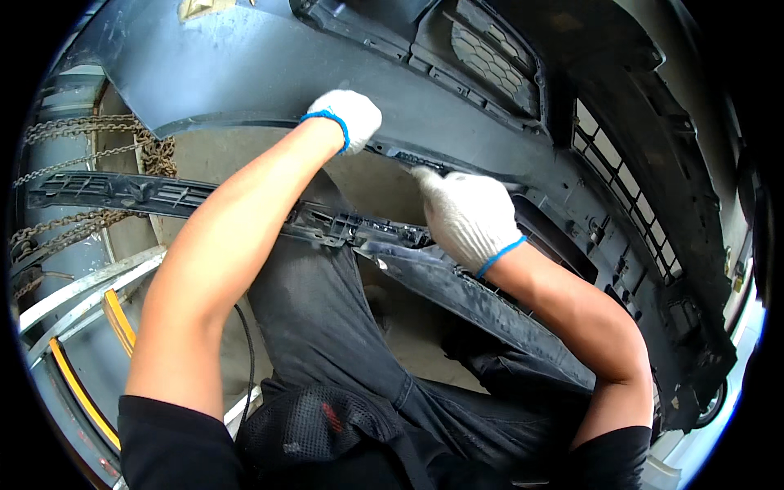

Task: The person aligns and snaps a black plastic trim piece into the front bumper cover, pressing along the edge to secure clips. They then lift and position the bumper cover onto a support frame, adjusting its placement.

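A large dark grey car bumper [245,82] lies across the upper part of the view, its inner side partly showing at the right. My left hand [349,118], in a white knit glove with a blue cuff, is closed at the bumper's near edge; its fingertips are hidden. My right hand [472,216], gloved the same way, is closed just nearer than that edge. One gloved digit points up-left toward the edge, and whatever it holds, if anything, is hidden. A long black plastic trim strip [327,224] passes under my left forearm toward my right hand, across my legs.
Rusty chains [98,126] hang at the left beside a grey metal post. Below them is a white tubular frame [90,286] with yellow strips. Honeycomb grille mesh [490,65] and a slotted opening [629,188] are set in the bumper. A black cable [247,351] hangs near my leg.
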A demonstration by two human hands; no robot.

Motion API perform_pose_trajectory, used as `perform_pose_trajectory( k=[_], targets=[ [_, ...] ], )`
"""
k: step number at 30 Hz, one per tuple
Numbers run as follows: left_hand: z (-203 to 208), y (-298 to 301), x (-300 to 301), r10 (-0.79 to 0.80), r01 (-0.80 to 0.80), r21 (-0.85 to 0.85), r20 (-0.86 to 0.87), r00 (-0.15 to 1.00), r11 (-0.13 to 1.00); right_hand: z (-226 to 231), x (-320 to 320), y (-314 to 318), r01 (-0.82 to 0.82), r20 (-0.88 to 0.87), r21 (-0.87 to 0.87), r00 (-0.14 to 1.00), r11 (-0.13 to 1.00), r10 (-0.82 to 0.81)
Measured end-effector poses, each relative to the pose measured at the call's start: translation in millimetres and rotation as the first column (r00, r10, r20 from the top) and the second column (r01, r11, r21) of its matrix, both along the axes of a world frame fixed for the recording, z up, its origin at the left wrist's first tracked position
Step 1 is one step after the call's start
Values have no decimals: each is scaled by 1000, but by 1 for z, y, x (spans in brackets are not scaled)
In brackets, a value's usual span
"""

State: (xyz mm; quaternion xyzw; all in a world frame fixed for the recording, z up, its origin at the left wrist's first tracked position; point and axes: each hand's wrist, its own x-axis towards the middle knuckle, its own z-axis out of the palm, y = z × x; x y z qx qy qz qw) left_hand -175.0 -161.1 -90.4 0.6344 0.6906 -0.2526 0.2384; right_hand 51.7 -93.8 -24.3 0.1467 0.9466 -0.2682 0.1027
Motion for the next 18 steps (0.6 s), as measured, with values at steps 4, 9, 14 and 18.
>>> perform_pose_trajectory(
  k=[4, 9, 14, 18],
  targets=[
    [5, 6, -1, -1, 1, 35, 3, 1000, 999, -26, -8, 12, 62, -20, 107, 998, 992, -60],
    [11, 5, 1, 12, -12, 15, 3, 1000, 1000, -41, -4, -4, 88, -15, 83, 996, 993, -87],
    [16, 10, 4, 1, -1, -3, 1, 1000, 1000, -55, -2, -10, 111, -25, 90, 994, 990, -109],
    [16, 8, 3, 12, -12, -15, 2, 1000, 1000, -55, -1, -15, 124, -21, 102, 992, 987, -122]
  ],
)
